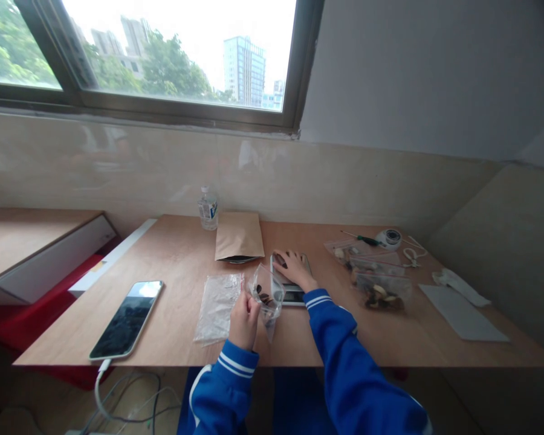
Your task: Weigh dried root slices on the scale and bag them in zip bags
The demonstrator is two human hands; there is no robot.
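My left hand point(243, 323) is closed on the edge of a clear plastic bag point(277, 291). Several dark, flat pieces point(263, 298) lie inside that bag, whose mouth gapes toward the right. Stretched over a small digital scale point(294, 296) is my right hand point(295, 270), its fingers apart. A dark piece point(280, 260) shows at these fingers on the scale's platform; whether they grip it I cannot tell. Beside my left hand a flat clear zip bag point(216, 308) lies on the table.
A brown paper pouch point(239, 235) and a water bottle point(208, 209) stand at the back. Filled zip bags point(383, 293), a screwdriver point(367, 240) and a white camera point(390, 238) are on the right, near white card point(462, 314). A phone point(127, 320) with a cable lies left.
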